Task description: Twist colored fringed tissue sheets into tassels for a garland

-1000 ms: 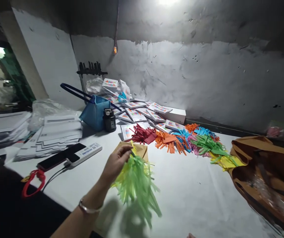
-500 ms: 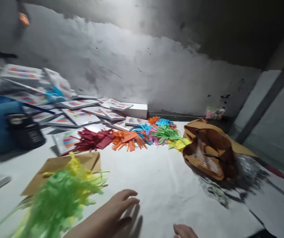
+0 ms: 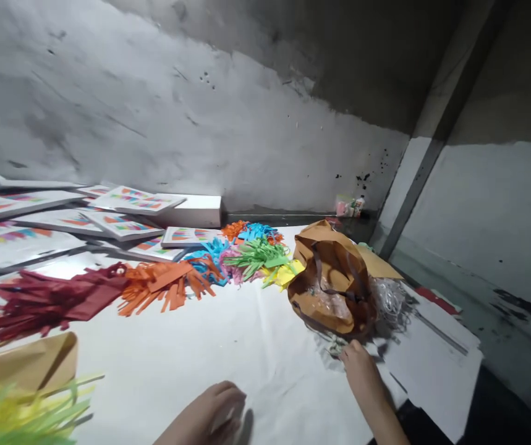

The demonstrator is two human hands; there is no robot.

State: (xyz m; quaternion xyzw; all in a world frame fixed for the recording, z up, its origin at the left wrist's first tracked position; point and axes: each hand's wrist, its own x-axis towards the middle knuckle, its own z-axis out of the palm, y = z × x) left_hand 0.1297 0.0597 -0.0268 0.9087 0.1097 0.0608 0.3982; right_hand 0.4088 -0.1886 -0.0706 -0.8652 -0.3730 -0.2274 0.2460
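One left hand (image 3: 212,411) is half-open over the table (image 3: 200,346); one right hand (image 3: 358,364) is narrowed at a pale bundle (image 3: 336,345), grip indeterminate. Print on white packages (image 3: 123,226) is illegible.

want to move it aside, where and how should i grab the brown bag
Probably by the left rim of the brown bag, coming from the left: its mouth gapes toward the camera, leaving that thin edge exposed to pinch. The walls look creased, so squeezing the body may just crumple it.
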